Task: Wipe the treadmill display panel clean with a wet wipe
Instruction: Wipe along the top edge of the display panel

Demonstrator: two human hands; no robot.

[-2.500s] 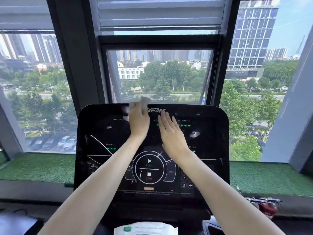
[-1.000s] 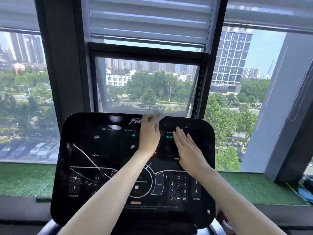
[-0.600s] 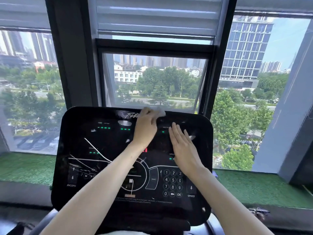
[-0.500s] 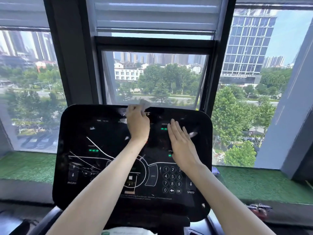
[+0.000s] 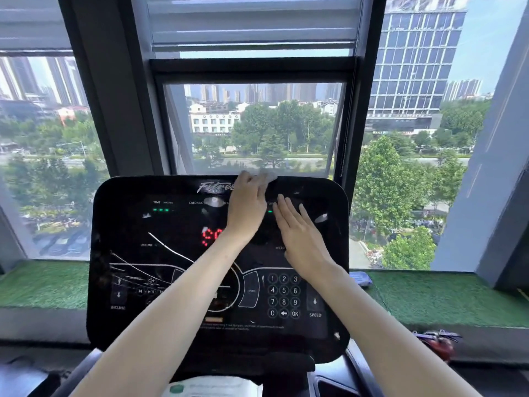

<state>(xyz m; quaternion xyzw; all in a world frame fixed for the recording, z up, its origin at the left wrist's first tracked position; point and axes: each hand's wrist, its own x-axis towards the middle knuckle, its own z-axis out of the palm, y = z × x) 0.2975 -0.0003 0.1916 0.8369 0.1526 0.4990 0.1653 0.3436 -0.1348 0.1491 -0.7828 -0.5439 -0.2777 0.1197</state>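
Observation:
The black glossy treadmill display panel (image 5: 137, 253) fills the lower middle of the head view, with a number keypad, green lights and red digits lit. My left hand (image 5: 247, 206) presses a white wet wipe (image 5: 267, 176) against the panel's top edge, just right of the logo. The wipe is mostly hidden under my fingers. My right hand (image 5: 300, 234) lies flat on the panel right beside it, fingers together and pointing up, holding nothing.
A pack of wet wipes (image 5: 211, 388) sits below the panel at the bottom edge. Green artificial turf (image 5: 443, 296) covers the sill behind, with a small blue object (image 5: 359, 277) on it. A red item (image 5: 438, 343) lies at the lower right. Large windows stand behind.
My left hand has slid the wipe to the right along the panel's top edge. Red digits now show on the display. My right hand stays flat on the panel.

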